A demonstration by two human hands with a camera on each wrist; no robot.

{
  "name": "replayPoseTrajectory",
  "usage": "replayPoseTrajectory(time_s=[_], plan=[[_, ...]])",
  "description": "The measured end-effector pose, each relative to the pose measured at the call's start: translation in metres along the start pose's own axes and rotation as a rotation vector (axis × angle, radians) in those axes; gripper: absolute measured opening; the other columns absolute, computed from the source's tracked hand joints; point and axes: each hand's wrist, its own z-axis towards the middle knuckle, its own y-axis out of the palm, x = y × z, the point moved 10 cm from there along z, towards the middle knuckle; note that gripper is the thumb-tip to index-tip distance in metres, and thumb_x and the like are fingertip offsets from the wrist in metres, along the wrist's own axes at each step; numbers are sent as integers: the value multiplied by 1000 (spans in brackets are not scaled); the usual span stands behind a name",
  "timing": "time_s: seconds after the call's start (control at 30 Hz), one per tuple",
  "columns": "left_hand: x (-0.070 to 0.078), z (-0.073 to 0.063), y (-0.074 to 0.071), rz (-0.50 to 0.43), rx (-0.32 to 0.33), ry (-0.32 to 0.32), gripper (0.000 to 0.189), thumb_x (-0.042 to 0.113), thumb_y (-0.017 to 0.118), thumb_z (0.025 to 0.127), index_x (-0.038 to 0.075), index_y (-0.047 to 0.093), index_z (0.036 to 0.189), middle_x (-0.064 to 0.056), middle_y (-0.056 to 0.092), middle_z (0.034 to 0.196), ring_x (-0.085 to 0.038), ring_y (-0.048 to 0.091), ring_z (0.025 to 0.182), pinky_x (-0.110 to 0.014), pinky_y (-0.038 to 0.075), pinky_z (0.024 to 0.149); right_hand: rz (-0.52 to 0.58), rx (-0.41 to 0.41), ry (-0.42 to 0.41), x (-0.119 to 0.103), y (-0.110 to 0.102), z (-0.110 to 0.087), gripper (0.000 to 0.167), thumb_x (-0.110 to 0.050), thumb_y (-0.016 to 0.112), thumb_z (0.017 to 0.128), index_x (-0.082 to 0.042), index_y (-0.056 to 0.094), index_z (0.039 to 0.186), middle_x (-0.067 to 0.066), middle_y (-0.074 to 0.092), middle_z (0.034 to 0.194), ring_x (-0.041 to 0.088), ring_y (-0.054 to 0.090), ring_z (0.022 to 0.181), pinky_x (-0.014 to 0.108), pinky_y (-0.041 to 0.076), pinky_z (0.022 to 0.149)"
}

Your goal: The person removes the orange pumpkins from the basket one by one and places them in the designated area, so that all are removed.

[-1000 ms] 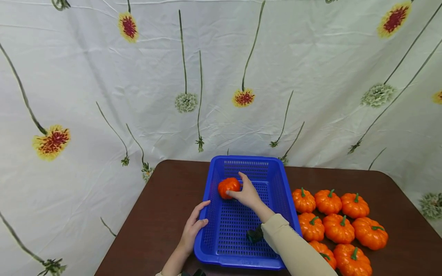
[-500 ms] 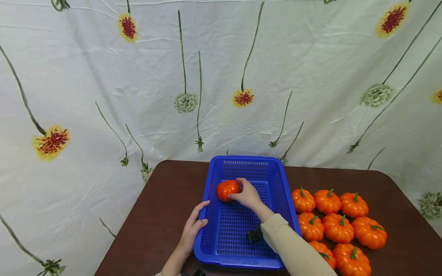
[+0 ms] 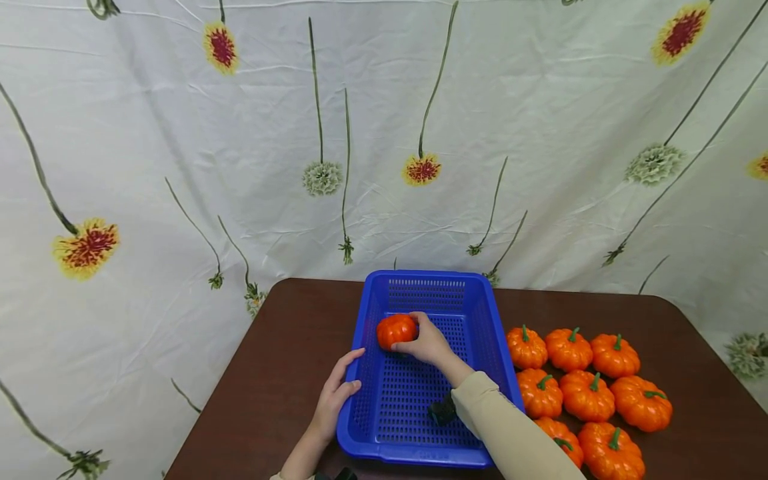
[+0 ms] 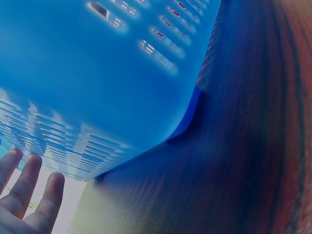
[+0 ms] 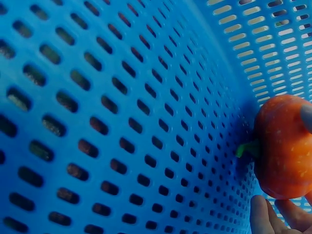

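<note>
A small orange pumpkin (image 3: pixel 395 332) is inside the blue plastic basket (image 3: pixel 354 427), toward its far left part. My right hand (image 3: pixel 429 341) holds the pumpkin from its right side, thumb nearer me and fingers on the far side. In the right wrist view the pumpkin (image 5: pixel 282 151) has its green stem pointing at the perforated basket floor, fingertips touching its skin. My left hand (image 3: pixel 332 400) rests at the basket's left rim with fingers extended. In the left wrist view the left hand (image 4: pixel 29 195) shows several fingers beside the basket's outer wall (image 4: pixel 97 73).
Several orange pumpkins (image 3: pixel 589 397) stand in rows right of the basket on the dark brown table (image 3: pixel 264 373). A black device (image 3: pixel 443 409) sits at the right wrist, over the basket. Behind the table hangs a flower-printed white cloth (image 3: pixel 270 133).
My right fingers have closed in from a spread position onto the pumpkin, which has shifted slightly toward me and turned. The left hand and basket have stayed put.
</note>
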Motion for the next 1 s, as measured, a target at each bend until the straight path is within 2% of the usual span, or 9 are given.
replayPoseTrajectory(time_s=[0.2,0.5,0.67,0.83,1.0], plan=[[2,0,1,5,-4,5,49,4,42,89,3,40,137,-24,37,138,-41,45,113,-38,46,86,21,12,7,-3,-4,-1,73,-24,80,72,2,44,129,22,52,122,36,54,105,51,43,88],[2,0,1,-5,-4,3,48,4,42,89,3,41,136,-25,38,137,-41,46,112,-36,47,86,19,102,4,-10,-23,-4,70,-27,78,70,1,46,126,22,51,116,36,55,100,49,47,82],[-1,0,0,-17,0,-3,49,4,43,88,5,42,136,-24,38,137,-38,47,111,-36,48,84,80,116,10,-14,-35,-3,69,-26,77,72,-1,44,128,22,46,119,36,54,101,49,47,82],[1,0,1,-45,-22,29,50,3,43,87,1,40,137,-28,39,133,-38,49,109,-38,49,84,143,99,5,-23,-48,-7,70,-25,76,74,-3,41,131,21,42,124,34,51,106,48,47,83],[4,-1,2,-55,-30,48,49,1,43,87,0,39,136,-29,38,132,-36,50,109,-40,49,83,189,124,-37,-37,-67,-15,71,-23,77,75,-4,40,133,19,40,128,33,49,109,46,48,84]])
